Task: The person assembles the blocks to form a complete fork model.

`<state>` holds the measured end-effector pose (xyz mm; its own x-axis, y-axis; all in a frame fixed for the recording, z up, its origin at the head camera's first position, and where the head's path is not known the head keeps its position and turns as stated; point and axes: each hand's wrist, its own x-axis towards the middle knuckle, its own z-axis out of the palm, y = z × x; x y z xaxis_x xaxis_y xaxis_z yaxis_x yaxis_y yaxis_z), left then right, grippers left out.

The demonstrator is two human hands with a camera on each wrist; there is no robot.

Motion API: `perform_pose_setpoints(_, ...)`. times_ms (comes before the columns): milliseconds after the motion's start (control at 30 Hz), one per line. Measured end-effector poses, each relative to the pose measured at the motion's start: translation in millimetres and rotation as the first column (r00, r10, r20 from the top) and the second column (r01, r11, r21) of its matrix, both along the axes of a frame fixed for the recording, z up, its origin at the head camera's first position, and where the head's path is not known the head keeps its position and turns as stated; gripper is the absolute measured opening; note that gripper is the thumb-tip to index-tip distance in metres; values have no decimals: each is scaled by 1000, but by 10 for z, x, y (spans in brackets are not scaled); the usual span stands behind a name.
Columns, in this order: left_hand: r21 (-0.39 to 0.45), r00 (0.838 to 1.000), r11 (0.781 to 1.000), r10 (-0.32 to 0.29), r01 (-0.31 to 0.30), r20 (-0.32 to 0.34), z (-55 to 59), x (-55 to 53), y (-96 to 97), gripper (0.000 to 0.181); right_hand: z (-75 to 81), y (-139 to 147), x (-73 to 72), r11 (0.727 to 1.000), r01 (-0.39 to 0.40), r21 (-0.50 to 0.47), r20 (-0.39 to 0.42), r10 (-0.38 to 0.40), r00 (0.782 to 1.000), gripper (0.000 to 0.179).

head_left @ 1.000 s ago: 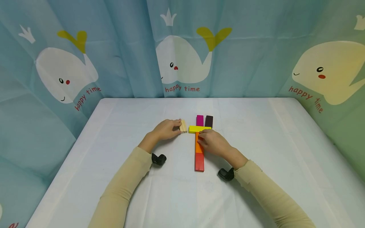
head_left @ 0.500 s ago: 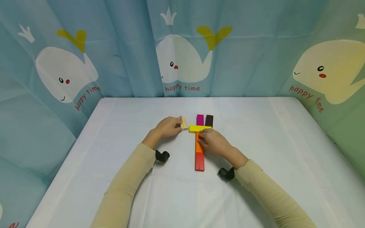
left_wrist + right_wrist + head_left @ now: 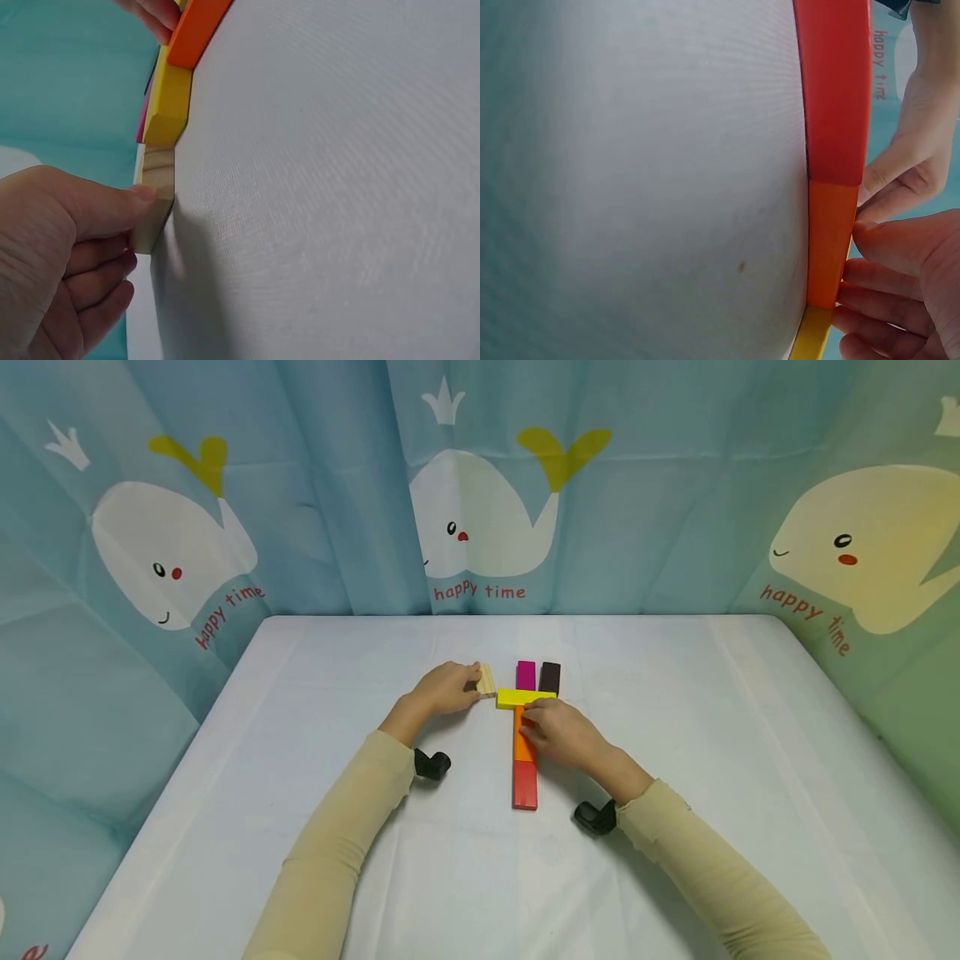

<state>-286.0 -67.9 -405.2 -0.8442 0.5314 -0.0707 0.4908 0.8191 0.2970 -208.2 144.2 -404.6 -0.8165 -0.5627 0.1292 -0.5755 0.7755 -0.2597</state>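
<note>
My left hand (image 3: 444, 688) pinches a plain wooden block (image 3: 487, 681) between thumb and fingers. In the left wrist view, the wooden block (image 3: 158, 166) has its end right at the end of the yellow block (image 3: 170, 97). The yellow block (image 3: 510, 697) lies crosswise at the head of an orange block (image 3: 523, 747), with a red block (image 3: 525, 787) in line below. My right hand (image 3: 562, 731) rests its fingertips on the orange block near the yellow one. In the right wrist view, its thumb and fingers touch the top of the orange block (image 3: 831, 240).
Beyond the yellow block lie a magenta block (image 3: 527, 674) and a dark brown block (image 3: 551, 677), side by side. All lie on a white-covered table (image 3: 675, 693). A blue curtain (image 3: 315, 485) with whales hangs behind its far edge.
My left hand has slid the wooden block away from me and slightly right, up to the left end of the yellow block. The right hand and the coloured blocks have stayed put.
</note>
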Motion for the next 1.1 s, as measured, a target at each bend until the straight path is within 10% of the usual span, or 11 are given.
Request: perform_pose_setpoints(1100,-6,999,999,-32,32,36,21,-159,83,14,3,11,-15,1000,-25,-6,-14,25,1000,25)
